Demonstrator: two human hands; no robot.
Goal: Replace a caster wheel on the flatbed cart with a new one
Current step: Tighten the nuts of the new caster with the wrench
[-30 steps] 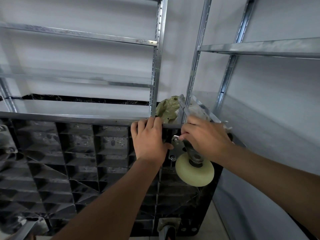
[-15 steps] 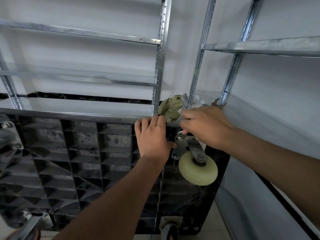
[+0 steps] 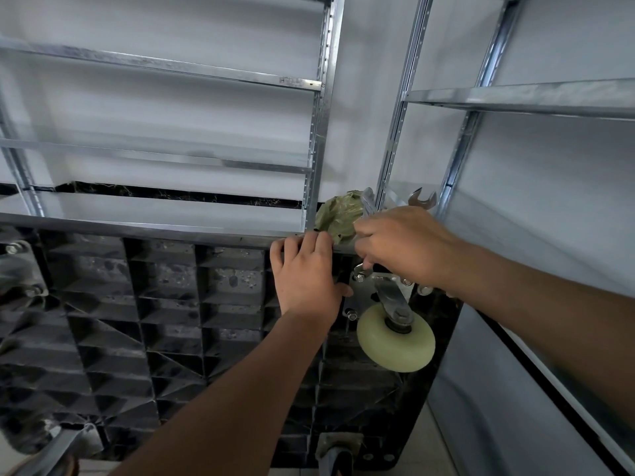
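Note:
The flatbed cart [image 3: 171, 304] stands on its edge, its black ribbed underside facing me. A caster with a cream wheel [image 3: 395, 341] and a steel mounting plate [image 3: 364, 290] is bolted at the cart's upper right corner. My left hand [image 3: 305, 280] grips the cart's top edge just left of the plate, fingers curled over it. My right hand [image 3: 402, 245] holds a wrench [image 3: 422, 201] above the plate. One end of the wrench sits by the plate's upper left nut [image 3: 359, 277]; its open jaw sticks out above my knuckles.
Metal shelving [image 3: 319, 132] stands right behind the cart, with a crumpled green bag [image 3: 338, 214] and another metal tool [image 3: 367, 201] on the shelf. More casters show at the left [image 3: 17, 266] and bottom [image 3: 338, 455]. A grey wall panel [image 3: 515, 389] lies close on the right.
My right hand has swung the wrench up and to the right, so its open jaw now shows above the hand. My left hand keeps its grip on the cart edge.

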